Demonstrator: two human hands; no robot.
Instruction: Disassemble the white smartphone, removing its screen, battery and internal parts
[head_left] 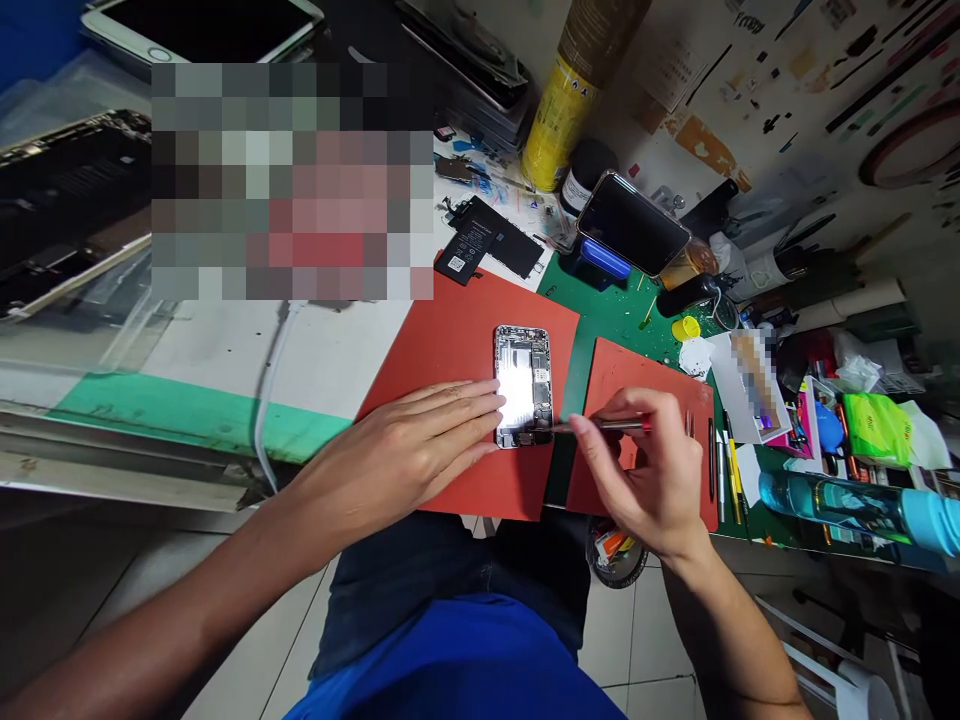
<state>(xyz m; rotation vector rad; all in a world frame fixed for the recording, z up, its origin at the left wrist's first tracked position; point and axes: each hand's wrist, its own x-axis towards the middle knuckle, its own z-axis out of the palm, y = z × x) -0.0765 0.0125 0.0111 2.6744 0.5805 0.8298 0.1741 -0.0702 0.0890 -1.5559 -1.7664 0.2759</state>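
An opened phone body (523, 383) lies face up on a red mat (457, 340), its metal insides showing. My left hand (409, 443) rests flat on the mat with fingers stretched out, the fingertips touching the phone's left edge. My right hand (637, 470) is closed in a pinch round a thin metal tool with a red grip (604, 426). The tool's tip meets the phone's lower right corner.
A second red mat (675, 385) lies under my right hand on a green cutting mat (622, 310). A loose black battery (487, 240), another phone (632, 222), a yellow spray can (559, 115), tweezers and pens (720, 460) and a teal bottle (855, 505) crowd the bench.
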